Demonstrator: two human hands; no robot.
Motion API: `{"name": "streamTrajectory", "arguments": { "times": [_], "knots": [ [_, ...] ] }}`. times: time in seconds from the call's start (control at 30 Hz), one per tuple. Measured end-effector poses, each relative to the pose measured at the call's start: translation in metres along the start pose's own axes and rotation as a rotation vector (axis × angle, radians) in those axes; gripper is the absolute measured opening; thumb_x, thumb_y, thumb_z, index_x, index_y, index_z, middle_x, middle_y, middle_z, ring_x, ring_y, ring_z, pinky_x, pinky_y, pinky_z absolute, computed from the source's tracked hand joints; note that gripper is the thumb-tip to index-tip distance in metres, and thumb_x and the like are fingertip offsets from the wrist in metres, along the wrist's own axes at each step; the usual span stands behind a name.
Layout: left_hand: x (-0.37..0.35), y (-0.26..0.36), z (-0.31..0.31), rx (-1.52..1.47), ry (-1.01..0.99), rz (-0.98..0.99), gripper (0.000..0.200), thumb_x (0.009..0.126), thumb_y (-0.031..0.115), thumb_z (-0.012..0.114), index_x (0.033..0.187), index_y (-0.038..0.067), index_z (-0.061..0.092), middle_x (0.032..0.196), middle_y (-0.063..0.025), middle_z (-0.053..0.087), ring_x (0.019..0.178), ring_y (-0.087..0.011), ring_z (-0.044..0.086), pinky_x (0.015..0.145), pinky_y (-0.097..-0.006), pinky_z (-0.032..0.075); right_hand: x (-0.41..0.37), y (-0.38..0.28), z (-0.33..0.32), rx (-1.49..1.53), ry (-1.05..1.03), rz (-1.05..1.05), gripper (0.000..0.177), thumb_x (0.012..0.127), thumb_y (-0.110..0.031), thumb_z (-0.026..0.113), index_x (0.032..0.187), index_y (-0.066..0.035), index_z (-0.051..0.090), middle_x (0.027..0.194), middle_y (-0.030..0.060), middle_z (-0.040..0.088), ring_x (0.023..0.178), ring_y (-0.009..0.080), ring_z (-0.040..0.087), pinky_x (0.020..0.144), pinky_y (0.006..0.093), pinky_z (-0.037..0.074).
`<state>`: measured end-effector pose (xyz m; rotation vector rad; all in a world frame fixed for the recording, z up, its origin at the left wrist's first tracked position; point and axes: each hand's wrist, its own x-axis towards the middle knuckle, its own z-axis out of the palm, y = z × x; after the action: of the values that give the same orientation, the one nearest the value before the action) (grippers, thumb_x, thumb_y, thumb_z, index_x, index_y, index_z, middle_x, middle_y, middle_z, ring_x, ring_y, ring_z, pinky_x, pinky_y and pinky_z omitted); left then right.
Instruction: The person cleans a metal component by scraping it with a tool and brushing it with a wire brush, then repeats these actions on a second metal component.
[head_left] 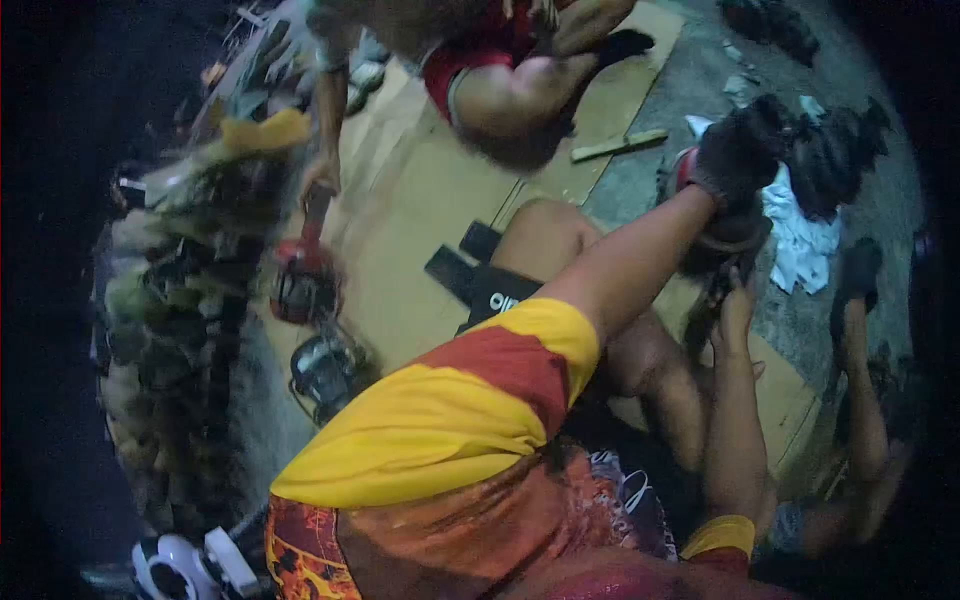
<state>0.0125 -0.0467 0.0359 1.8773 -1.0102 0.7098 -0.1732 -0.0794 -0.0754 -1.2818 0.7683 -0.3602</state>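
Note:
My left hand (738,155), in a dark glove, reaches from a yellow and red sleeve onto a dark round object (725,235) with a red part. Its fingers blend into the dark background. Just below, my right hand (736,305) is bare, its fingers closed at the underside of that object on something dark that I cannot make out. Two crossed legs and a black garment with white lettering (500,300) lie under my left arm.
Flattened cardboard (400,210) covers the ground. A person in red shorts (455,85) touches a red tool (305,265) at the left. Nearby are a clear-topped device (325,370), a wood strip (620,145), white cloth (800,235) and a blurred heap (165,320). Another person's limb (865,400) shows right.

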Motion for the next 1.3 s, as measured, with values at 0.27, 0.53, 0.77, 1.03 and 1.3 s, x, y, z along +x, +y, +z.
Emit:
{"name": "streamTrajectory", "arguments": {
  "times": [0.27, 0.53, 0.77, 1.03, 1.3],
  "knots": [
    [-0.015, 0.0, -0.01, 0.031, -0.019, -0.026, 0.034, 0.069, 0.036, 0.062, 0.092, 0.012, 0.06, 0.092, -0.0146, 0.061, 0.085, -0.0355, 0.058, 0.073, -0.0435, 0.047, -0.049, 0.002, 0.048, -0.171, 0.144, 0.047, 0.055, 0.093, -0.012, 0.046, 0.142, -0.008, 0.024, 0.105, 0.0144, 0.056, 0.075, 0.024, 0.055, 0.065, 0.0359, 0.045],
    [-0.015, -0.005, 0.002, 0.218, -0.043, 0.019, 0.036, 0.07, 0.037, 0.06, 0.1, 0.016, 0.061, 0.097, -0.013, 0.062, 0.088, -0.0336, 0.059, 0.074, -0.0452, 0.048, -0.04, -0.016, 0.032, 0.066, 0.013, 0.132, 0.052, 0.09, -0.006, 0.048, 0.138, -0.01, 0.028, 0.084, 0.0095, 0.054, 0.047, 0.0138, 0.044, 0.041, 0.0294, 0.039],
    [-0.013, 0.003, -0.012, -0.023, 0.024, -0.017, 0.039, 0.069, 0.031, 0.062, 0.104, 0.014, 0.059, 0.1, -0.0136, 0.06, 0.092, -0.0327, 0.058, 0.078, -0.0426, 0.048, -0.035, -0.02, 0.038, -0.056, -0.008, 0.106, 0.04, 0.089, -0.005, 0.047, 0.128, -0.011, 0.038, 0.091, 0.0077, 0.053, 0.054, 0.0134, 0.048, 0.044, 0.0266, 0.041],
    [-0.016, -0.005, 0.0, 0.075, -0.091, -0.053, 0.045, 0.069, 0.037, 0.064, 0.109, 0.019, 0.059, 0.104, -0.0115, 0.06, 0.094, -0.0326, 0.057, 0.08, -0.0454, 0.047, 0.015, 0.027, 0.016, -0.04, 0.023, -0.016, 0.048, 0.085, 0.002, 0.047, 0.132, -0.002, 0.035, 0.121, 0.0134, 0.051, 0.104, 0.0243, 0.051, 0.089, 0.0326, 0.038],
    [-0.018, 0.001, -0.008, -0.216, 0.007, -0.212, 0.041, 0.062, 0.034, 0.071, 0.092, 0.009, 0.057, 0.087, -0.0139, 0.059, 0.082, -0.0338, 0.06, 0.072, -0.0421, 0.049, 0.011, 0.021, 0.013, -0.237, 0.033, -0.129, 0.05, 0.086, 0.002, 0.047, 0.134, -0.002, 0.034, 0.124, 0.0142, 0.049, 0.111, 0.0251, 0.048, 0.097, 0.034, 0.034]
  ]
}}
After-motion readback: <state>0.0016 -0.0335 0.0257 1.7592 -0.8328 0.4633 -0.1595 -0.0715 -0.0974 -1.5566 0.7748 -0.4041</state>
